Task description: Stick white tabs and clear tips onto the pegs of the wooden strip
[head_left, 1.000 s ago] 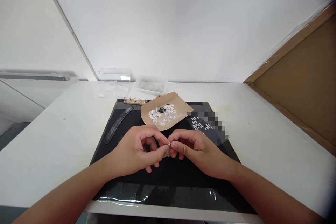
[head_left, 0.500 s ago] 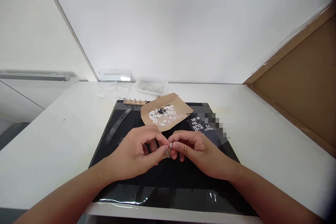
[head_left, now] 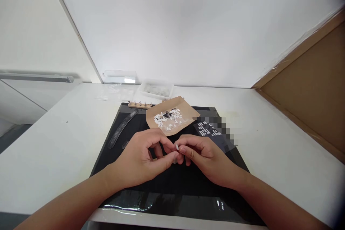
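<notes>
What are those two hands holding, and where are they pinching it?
A tiny white piece, pinched between fingertips of the left hand and right hand; which part cannot be told.

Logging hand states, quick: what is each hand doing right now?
Left hand: closed, fingertips pinching a tiny white rectangular piece.
Right hand: closed, fingertips pinching the same piece from the other side.

Both hands meeting over the middle of a black mat [head_left: 129,172] on a white counter [head_left: 54,143]. Left hand [head_left: 140,160] and right hand [head_left: 205,156] sharing a fingertip grip on a tiny white piece [head_left: 177,147]. Behind the hands on the mat: brown paper [head_left: 185,109] heaped with white bits; dark card [head_left: 207,131] to its right; long dark strip [head_left: 122,127] at the mat's left. Clear tray [head_left: 156,90] beyond the mat.
</notes>
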Action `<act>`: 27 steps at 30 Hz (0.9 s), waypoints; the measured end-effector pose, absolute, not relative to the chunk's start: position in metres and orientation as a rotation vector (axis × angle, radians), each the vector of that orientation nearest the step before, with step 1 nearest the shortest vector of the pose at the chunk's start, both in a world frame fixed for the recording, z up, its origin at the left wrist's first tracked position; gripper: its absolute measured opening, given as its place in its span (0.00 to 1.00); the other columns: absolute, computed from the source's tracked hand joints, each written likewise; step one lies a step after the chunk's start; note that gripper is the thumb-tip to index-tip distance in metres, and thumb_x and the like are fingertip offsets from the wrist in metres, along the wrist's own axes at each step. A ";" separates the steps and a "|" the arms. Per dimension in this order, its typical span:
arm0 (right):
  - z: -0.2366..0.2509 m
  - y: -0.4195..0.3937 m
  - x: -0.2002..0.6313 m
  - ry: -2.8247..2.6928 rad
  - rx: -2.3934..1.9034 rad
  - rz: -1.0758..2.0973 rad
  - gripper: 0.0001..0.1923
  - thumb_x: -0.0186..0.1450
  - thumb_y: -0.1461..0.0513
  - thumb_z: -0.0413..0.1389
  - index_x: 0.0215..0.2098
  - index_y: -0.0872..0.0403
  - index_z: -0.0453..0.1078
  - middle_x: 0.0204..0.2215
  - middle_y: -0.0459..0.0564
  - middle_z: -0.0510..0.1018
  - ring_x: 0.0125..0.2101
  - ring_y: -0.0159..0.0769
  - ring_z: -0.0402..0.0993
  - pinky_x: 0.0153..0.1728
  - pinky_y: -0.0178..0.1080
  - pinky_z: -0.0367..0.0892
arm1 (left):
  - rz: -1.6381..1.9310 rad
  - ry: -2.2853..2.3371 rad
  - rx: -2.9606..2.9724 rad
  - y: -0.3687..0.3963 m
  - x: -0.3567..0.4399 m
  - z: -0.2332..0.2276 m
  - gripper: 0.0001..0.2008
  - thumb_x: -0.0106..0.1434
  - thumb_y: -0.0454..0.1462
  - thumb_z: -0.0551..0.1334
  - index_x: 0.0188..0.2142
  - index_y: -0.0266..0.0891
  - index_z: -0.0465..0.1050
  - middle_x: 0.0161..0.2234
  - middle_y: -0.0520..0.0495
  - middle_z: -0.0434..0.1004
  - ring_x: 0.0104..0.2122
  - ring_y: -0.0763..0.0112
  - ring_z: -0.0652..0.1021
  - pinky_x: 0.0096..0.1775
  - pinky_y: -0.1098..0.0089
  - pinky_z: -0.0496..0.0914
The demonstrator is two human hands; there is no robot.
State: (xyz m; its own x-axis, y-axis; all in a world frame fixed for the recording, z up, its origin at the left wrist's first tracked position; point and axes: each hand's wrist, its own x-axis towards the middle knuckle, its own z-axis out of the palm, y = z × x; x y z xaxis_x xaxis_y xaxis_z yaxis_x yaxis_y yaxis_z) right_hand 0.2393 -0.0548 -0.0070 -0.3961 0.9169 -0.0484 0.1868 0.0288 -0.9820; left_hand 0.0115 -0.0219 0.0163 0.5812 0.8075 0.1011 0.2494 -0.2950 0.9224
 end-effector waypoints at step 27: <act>-0.006 -0.057 0.241 -1.742 -1.147 1.346 0.15 0.78 0.52 0.54 0.41 0.49 0.80 0.35 0.48 0.78 0.34 0.33 0.76 0.34 0.33 0.73 | 0.588 0.850 1.695 -0.023 0.010 0.012 0.11 0.71 0.44 0.66 0.40 0.38 0.81 0.36 0.47 0.76 0.25 0.75 0.81 0.21 0.79 0.75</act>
State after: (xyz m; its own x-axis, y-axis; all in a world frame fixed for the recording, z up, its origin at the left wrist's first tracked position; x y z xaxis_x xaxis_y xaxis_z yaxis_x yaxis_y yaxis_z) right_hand 0.2410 -0.0570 -0.0059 -0.4081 0.9127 -0.0185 0.2481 0.0914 -0.9644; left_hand 0.0098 -0.0235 0.0122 0.6201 0.7837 -0.0368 0.2415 -0.1461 0.9594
